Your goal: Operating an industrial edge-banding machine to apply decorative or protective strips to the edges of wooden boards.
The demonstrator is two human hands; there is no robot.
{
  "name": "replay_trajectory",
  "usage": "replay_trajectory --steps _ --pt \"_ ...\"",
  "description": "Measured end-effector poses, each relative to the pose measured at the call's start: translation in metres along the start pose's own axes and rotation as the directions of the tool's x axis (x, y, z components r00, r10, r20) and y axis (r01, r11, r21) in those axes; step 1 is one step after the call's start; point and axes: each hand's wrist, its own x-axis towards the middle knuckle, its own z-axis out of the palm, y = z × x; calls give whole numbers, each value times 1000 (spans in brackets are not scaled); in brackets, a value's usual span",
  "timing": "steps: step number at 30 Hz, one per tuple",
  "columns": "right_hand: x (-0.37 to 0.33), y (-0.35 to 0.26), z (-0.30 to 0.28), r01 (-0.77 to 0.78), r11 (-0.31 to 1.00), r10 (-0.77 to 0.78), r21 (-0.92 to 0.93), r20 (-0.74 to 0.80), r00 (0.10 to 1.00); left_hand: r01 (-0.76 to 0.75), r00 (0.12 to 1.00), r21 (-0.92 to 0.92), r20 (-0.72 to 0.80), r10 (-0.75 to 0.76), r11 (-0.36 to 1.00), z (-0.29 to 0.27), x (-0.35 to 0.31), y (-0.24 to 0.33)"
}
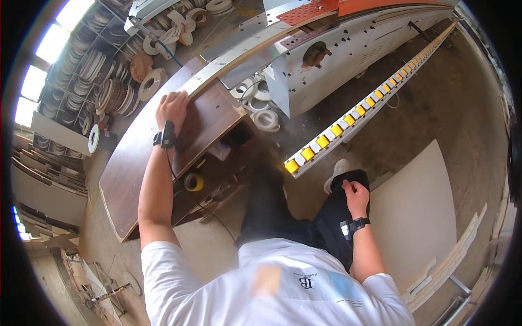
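My left hand [172,110] rests palm down at the far side of a brown wood-grain tabletop [209,108]. Its fingers lie bent against the surface, beside the end of a long pale strip [204,81] that runs along the machine edge. What is under the fingertips is hidden. My right hand [356,198] hangs by my right thigh, fingers loosely curled, with nothing showing in it. Each wrist wears a dark band with a small device.
A roller rail [348,120] with yellow wheels stretches away to the far right, beside a white machine cabinet [326,65]. Rolls of edge banding [263,108] lie below the machine; more fill racks at left. A yellow tape roll [193,182] sits under the tabletop. A pale board [418,201] lies at right.
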Motion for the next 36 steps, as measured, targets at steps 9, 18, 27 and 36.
replay_trajectory --steps 9,18,27,36 --pt "2 -4 2 -18 1000 18 -12 -9 1000 -20 1000 -16 21 21 1000 37 54 48" --pt "2 0 -2 -21 1000 22 2 -11 1000 -24 1000 -89 14 25 996 77 106 97" --pt "-1 -6 -6 -22 998 21 -59 -10 1000 -46 999 -101 21 48 994 105 164 159" --pt "-13 13 -21 7 997 -2 79 -63 998 -127 988 -357 41 152 925 103 154 189"
